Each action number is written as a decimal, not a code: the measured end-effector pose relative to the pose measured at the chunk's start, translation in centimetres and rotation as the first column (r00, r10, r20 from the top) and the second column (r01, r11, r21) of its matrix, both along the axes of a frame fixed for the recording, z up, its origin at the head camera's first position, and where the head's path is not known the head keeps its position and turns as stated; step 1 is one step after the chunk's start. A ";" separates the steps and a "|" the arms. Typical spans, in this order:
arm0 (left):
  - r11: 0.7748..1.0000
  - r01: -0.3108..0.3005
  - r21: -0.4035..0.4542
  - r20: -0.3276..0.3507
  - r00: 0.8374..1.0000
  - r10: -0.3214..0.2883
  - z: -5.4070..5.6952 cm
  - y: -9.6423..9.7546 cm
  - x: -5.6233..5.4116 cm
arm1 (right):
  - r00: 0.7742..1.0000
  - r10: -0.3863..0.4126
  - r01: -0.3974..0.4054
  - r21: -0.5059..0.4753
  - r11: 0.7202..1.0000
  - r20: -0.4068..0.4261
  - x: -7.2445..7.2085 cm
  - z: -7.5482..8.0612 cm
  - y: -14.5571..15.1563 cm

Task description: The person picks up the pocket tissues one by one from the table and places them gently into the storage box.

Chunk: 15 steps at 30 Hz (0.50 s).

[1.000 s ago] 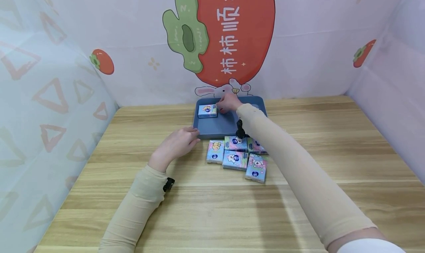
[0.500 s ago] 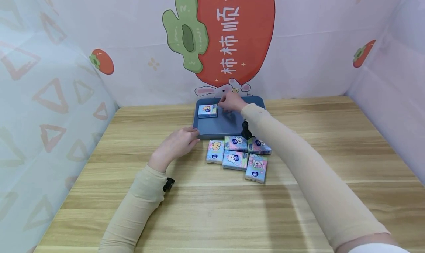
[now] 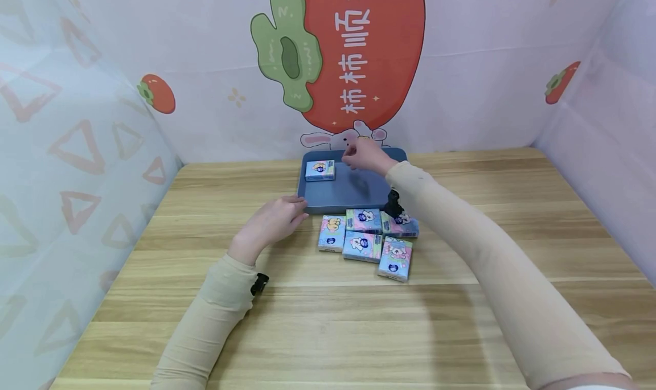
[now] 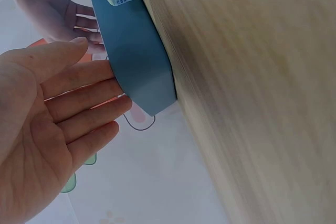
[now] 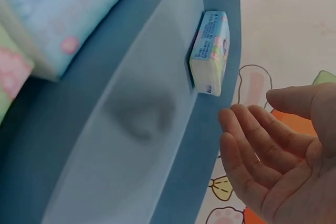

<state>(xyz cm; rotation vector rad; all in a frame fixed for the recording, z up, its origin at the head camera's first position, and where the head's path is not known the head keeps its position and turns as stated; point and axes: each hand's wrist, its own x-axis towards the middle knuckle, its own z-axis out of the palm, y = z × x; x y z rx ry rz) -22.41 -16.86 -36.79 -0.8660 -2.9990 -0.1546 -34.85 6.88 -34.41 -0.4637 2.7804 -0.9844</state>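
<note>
A small blue tissue pack with a cartoon print lies in the back left corner of the blue-grey tray. My right hand hovers over the tray, to the right of that pack and apart from it. In the right wrist view the fingers of this hand are loosely bent and hold nothing. At the tray's front left corner rests my left hand; the left wrist view shows its fingers extended at the tray wall, with nothing gripped.
Several more tissue packs lie loosely grouped on the wooden table in front of the tray. One of them is partly covered by the black wrist strap. A printed cloth wall stands right behind the tray.
My right hand has drawn away from the tissue pack in the tray, moving right and a little up. The left hand and the packs have stayed in place.
</note>
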 end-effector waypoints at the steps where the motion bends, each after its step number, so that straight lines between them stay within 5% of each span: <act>1: 1.000 0.001 0.001 -0.001 1.000 -0.001 0.0 0.0 0.0 | 1.000 0.004 -0.004 0.005 1.000 -0.007 0.1 0.1 0.1; 15: 1.000 0.010 0.001 -0.009 1.000 -0.010 -0.1 0.0 -0.1 | 0.996 0.044 -0.042 0.023 0.999 -0.084 2.4 1.3 1.6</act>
